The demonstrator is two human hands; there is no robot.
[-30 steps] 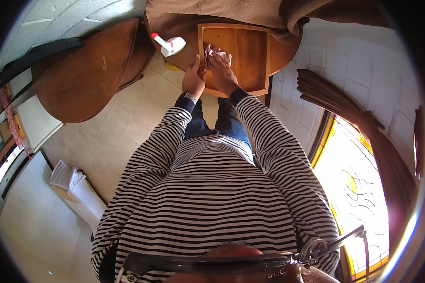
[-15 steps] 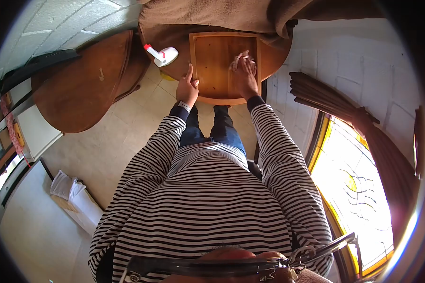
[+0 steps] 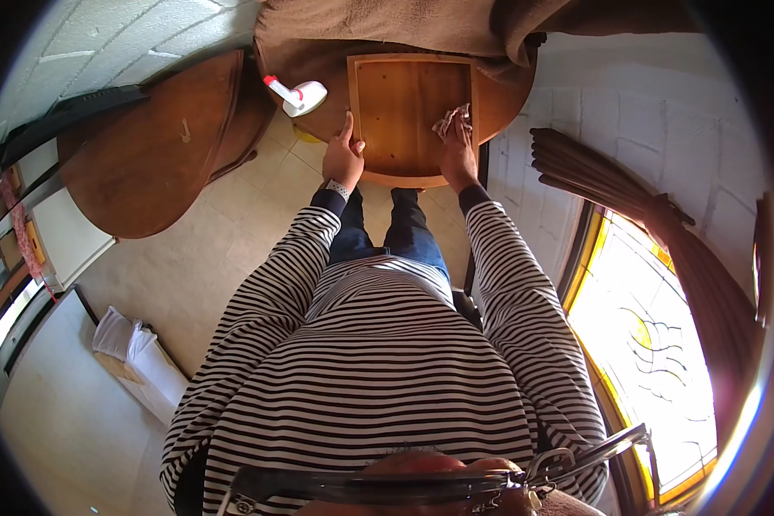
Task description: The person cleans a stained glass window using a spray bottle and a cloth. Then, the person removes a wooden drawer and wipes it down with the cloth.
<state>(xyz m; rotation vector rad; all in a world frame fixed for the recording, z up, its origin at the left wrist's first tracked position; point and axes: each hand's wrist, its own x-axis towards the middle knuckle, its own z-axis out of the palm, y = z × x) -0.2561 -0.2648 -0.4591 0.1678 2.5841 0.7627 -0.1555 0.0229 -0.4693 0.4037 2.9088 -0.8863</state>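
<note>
A shallow wooden drawer (image 3: 413,181) rests on a brown round-edged table (image 3: 503,103), its inside facing up. My left hand (image 3: 344,161) grips the drawer's left side near the front corner, thumb over the rim and index finger stretched along the outside. Inside the drawer, close to its right wall, my right hand (image 3: 460,159) presses a crumpled patterned cloth (image 3: 452,121) with its fingers. A white spray bottle (image 3: 305,98) with a red nozzle tip is on the table, left of the drawer.
Brown fabric (image 3: 387,26) covers the table's far part. Another wooden table (image 3: 150,155) is at left, with a black flat screen (image 3: 69,125) beside it. A white wrapped box (image 3: 142,361) lies at lower left. On the right are a brown curtain (image 3: 688,258) and a stained-glass window (image 3: 645,344).
My right hand has moved the cloth a little right and toward me, closer to the drawer's right wall. The left hand keeps its place on the drawer's side.
</note>
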